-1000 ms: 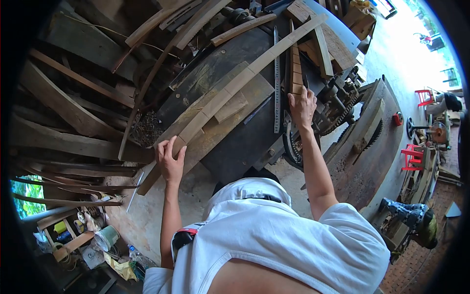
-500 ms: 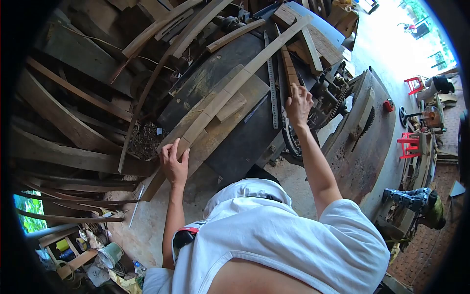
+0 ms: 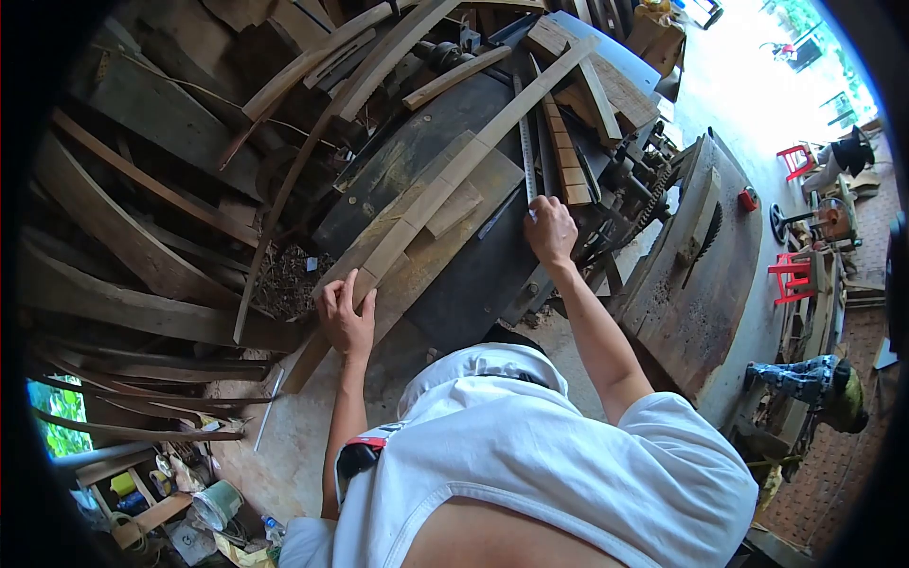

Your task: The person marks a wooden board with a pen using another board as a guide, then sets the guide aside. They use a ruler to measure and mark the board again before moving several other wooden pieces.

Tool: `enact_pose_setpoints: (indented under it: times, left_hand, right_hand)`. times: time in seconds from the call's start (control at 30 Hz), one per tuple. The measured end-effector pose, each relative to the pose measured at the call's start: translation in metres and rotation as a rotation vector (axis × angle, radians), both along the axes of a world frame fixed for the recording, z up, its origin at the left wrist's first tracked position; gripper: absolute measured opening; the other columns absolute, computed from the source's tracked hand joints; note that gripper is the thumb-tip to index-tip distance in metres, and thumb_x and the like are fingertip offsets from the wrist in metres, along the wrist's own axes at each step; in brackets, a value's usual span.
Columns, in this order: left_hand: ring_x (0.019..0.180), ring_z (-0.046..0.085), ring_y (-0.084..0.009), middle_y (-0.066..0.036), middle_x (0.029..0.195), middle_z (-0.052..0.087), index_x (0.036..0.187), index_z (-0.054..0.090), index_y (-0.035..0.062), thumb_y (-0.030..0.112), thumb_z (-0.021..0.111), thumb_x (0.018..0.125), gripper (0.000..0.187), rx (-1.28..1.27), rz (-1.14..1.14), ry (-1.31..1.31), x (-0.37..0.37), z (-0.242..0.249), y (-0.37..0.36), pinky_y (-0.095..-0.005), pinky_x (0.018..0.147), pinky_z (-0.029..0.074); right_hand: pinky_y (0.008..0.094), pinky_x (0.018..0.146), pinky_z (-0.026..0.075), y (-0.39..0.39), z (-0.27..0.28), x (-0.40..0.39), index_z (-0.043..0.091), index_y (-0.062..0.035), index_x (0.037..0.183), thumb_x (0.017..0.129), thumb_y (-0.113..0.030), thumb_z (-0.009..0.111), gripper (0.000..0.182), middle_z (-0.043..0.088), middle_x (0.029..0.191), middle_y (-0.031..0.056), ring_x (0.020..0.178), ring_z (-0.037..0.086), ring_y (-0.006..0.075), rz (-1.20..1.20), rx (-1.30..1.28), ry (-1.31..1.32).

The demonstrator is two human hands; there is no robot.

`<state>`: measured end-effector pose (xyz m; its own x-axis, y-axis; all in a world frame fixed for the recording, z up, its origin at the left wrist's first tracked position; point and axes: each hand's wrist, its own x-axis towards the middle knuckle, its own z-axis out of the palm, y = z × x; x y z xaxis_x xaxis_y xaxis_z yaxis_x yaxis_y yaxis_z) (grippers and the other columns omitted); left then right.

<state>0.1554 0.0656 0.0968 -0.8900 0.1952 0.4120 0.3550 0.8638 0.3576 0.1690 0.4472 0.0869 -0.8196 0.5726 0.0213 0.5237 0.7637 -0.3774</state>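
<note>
My left hand (image 3: 346,317) grips the near end of a long pale wooden strip (image 3: 454,170), thumb on one edge and fingers on the other. The strip runs diagonally away across a wide board (image 3: 417,260) on a dark machine table (image 3: 473,275). My right hand (image 3: 552,230) is curled over the near end of a steel ruler (image 3: 524,133), which lies along the table beside the strip. A notched brown wooden piece (image 3: 566,161) lies just right of the ruler, apart from my hand.
Curved planks and offcuts (image 3: 142,237) are piled at the left and back. A rusty saw table (image 3: 701,256) with a blade stands on the right, with gears (image 3: 644,204) beside the machine. Red stools (image 3: 791,275) and a green bucket (image 3: 216,504) sit on the floor.
My right hand left the notched wooden piece and came back and left onto the ruler's near end. My left hand stayed on the strip's end, shifting slightly.
</note>
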Motion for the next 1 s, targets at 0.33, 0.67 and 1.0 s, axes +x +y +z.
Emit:
enact_pose_setpoints:
  times: [0.33, 0.67, 1.0]
  left_hand:
    - [0.102, 0.057, -0.0307, -0.007, 0.110, 0.056, 0.131, 0.068, 0.0168, 0.027, 0.083, 0.083, 0.051, 0.002, -0.004, -0.007, 0.000, -0.001, -0.001, -0.0443, 0.089, 0.050]
    - [0.102, 0.058, -0.0322, -0.009, 0.110, 0.056, 0.131, 0.067, 0.0160, 0.025, 0.084, 0.082, 0.052, -0.002, -0.002, 0.018, 0.001, -0.005, 0.001, -0.0455, 0.088, 0.050]
    - [0.100, 0.058, -0.0317, -0.008, 0.108, 0.057, 0.132, 0.068, 0.0177, 0.027, 0.085, 0.081, 0.054, -0.057, 0.045, 0.056, 0.002, -0.007, 0.005, -0.0456, 0.086, 0.051]
  right_hand:
    - [0.0365, 0.095, 0.046, 0.004, -0.003, -0.011, 0.072, -0.0116, 0.104, 0.086, -0.011, 0.063, 0.020, 0.063, 0.106, 0.0017, 0.111, 0.058, 0.0224, 0.838, 0.247, 0.169]
    - [0.0445, 0.088, 0.052, 0.033, 0.033, -0.009, 0.055, -0.0061, 0.105, 0.080, -0.008, 0.069, 0.029, 0.056, 0.098, 0.0127, 0.096, 0.060, 0.0337, 1.070, 0.026, 0.308]
    - [0.0483, 0.093, 0.052, 0.183, 0.010, -0.069, 0.059, -0.0064, 0.130, 0.087, -0.028, 0.078, 0.052, 0.056, 0.121, 0.0189, 0.110, 0.058, 0.0393, -0.102, 0.310, 0.514]
